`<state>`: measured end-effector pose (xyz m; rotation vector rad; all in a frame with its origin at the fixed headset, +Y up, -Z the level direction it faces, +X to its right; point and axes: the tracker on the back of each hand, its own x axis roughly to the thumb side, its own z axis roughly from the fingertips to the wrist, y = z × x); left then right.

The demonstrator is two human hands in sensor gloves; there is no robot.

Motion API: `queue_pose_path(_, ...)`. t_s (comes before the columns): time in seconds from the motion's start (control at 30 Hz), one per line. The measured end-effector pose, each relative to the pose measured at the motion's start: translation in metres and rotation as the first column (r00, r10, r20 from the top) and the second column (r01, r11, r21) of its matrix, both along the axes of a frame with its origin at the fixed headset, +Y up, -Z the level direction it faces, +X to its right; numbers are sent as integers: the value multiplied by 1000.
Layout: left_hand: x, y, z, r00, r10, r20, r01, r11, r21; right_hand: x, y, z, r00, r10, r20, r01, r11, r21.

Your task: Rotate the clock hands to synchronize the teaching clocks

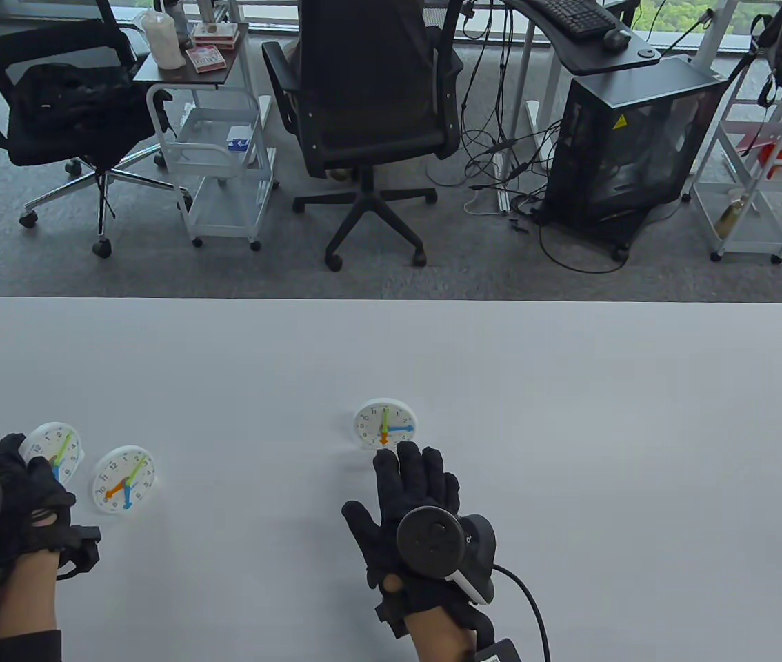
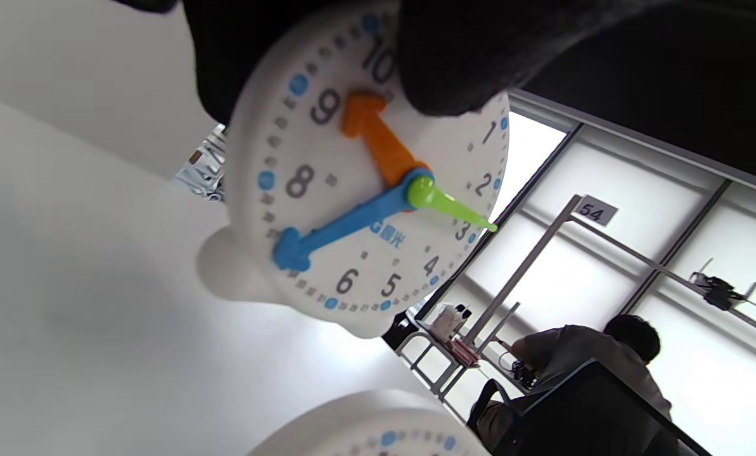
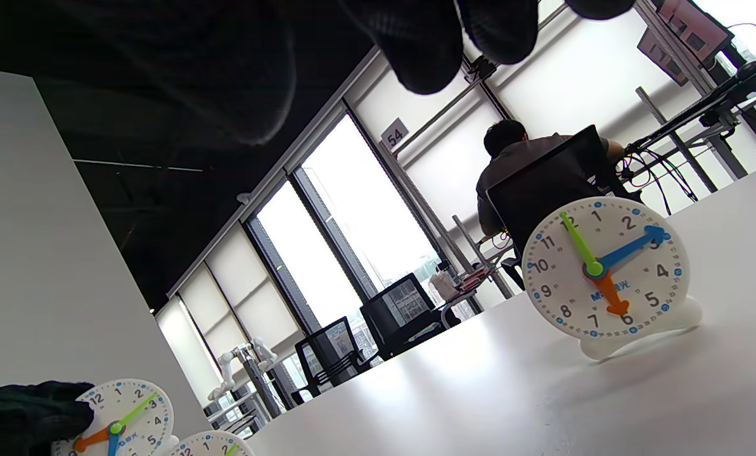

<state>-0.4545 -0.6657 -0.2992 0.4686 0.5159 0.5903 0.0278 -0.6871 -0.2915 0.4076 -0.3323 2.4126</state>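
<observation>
Left hand (image 1: 22, 493) grips the far-left teaching clock (image 1: 53, 448) at the table's left edge; right hand (image 1: 412, 510) hovers flat, fingers spread, just before the centre clock (image 1: 384, 425). Its hands differ from the middle clock (image 1: 124, 480), so synchronizing seems barely begun.

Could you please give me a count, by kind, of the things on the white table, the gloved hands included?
Teaching clocks: 3, namely the clock under the left hand, the clock beside it, and the middle clock.
Gloved hands: 2, namely the left hand and the right hand.
Total: 5.
</observation>
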Motion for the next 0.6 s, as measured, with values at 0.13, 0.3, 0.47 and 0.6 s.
queue_pose_path(0.13, 18, 19, 6, 994, -31, 106, 19, 993, 113, -3, 1, 2, 1000, -3, -11, 3, 1000, 3)
queue_pose_path(0.3, 57, 37, 15, 937, -12, 350, -65, 976, 207, -9, 4, 7, 999, -34, -42, 34, 999, 12)
queue_pose_path(0.47, 114, 23, 11, 714, 201, 671, -324, 944, 62, -17, -1, 10, 962, -248, -114, 237, 966, -106)
queue_pose_path(0.6, 150, 13, 15, 588, 232, 774, -311, 949, -49, -21, -6, 11, 914, -376, -150, 344, 917, -201)
